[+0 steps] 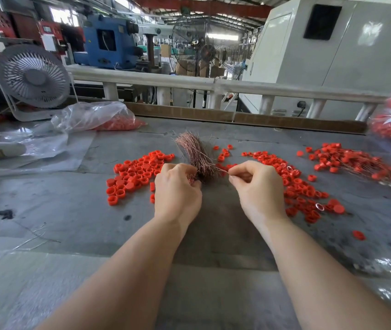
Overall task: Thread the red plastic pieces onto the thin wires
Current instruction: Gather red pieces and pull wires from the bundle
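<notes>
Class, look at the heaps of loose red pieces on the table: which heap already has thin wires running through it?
The far-right heap: fine wires lie through its pieces, unlike the wire-free heaps beside each hand.

Your table lies bare from 6 to 8 o'clock. Red plastic pieces crowd 9 to 10 o'clock; more spread from 1 to 4. The wire bundle stands at 12, a plastic bag and fan beyond at 10 to 11.
</notes>
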A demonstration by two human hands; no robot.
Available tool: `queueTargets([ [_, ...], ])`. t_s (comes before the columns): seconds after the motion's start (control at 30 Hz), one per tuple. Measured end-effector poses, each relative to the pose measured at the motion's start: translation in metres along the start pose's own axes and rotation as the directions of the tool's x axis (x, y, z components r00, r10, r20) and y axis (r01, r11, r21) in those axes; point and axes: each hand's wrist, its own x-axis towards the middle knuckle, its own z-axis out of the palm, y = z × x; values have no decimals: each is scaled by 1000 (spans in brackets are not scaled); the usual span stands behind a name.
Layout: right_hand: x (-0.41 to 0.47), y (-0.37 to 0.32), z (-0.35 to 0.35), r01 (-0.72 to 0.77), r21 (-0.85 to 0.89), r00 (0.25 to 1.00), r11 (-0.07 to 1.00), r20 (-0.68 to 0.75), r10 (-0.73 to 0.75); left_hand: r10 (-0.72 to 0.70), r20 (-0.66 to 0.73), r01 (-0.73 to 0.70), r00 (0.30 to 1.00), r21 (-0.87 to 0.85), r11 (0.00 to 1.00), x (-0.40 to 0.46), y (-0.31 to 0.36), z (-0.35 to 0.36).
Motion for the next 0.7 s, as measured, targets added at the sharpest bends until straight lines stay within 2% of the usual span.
queueTargets([
  [0.1, 0, 0, -1, -37, 34, 999, 999, 0, 37, 31, 7, -31, 999, -37, 999, -2, 3, 0],
  [0.3, -3, 4, -3, -69, -11, 997, 998, 33, 69, 96, 36, -94, 995, -65, 994, -5, 7, 2],
  [0.4, -3, 1, -6, -49, 61, 999, 997, 19, 48, 97, 48, -92, 994, -110, 990, -6, 7, 1],
  [0.5, -6, -5, -7, -6, 120, 999, 993, 42, 1, 46, 111, -18, 993, -242, 970, -6, 9, 1],
  [0.6, -9, -10, -5, 18, 164, 991, 986, 131, -40, -34, 197, 113, 980, -402, 909, -7, 11, 0],
  [0.7, -11, -13, -5, 0, 222, 972, 975, 229, -52, -58, 231, 165, 971, -480, 862, -7, 12, -1],
])
